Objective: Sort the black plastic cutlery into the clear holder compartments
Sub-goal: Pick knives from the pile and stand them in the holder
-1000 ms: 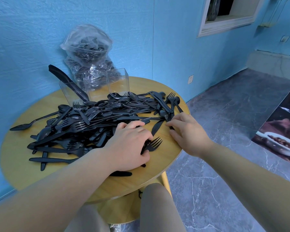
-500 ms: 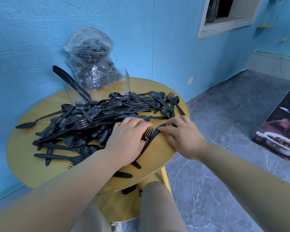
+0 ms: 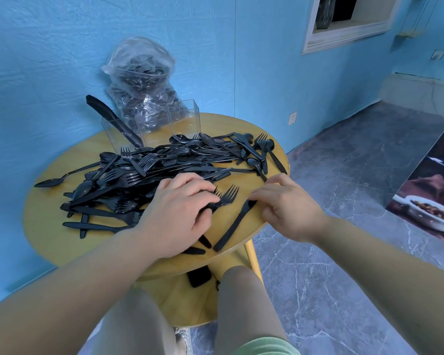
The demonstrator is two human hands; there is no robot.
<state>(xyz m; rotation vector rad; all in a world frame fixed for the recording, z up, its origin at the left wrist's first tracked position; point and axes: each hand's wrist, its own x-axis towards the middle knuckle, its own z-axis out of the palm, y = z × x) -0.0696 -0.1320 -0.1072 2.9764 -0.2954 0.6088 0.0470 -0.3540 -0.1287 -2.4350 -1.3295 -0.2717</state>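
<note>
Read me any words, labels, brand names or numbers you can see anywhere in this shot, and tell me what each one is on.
None can be read.
black cutlery: no marking visible.
clear holder: plain, no label.
plastic bag: no print shows.
wall socket: too small to tell.
food picture: shows dishes only, no lettering in view.

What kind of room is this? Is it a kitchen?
Probably not a kitchen; more likely a small eatery or a plain indoor room. It has blue walls, a grey marble-look floor, a food picture and a round wooden table with plastic cutlery.
</note>
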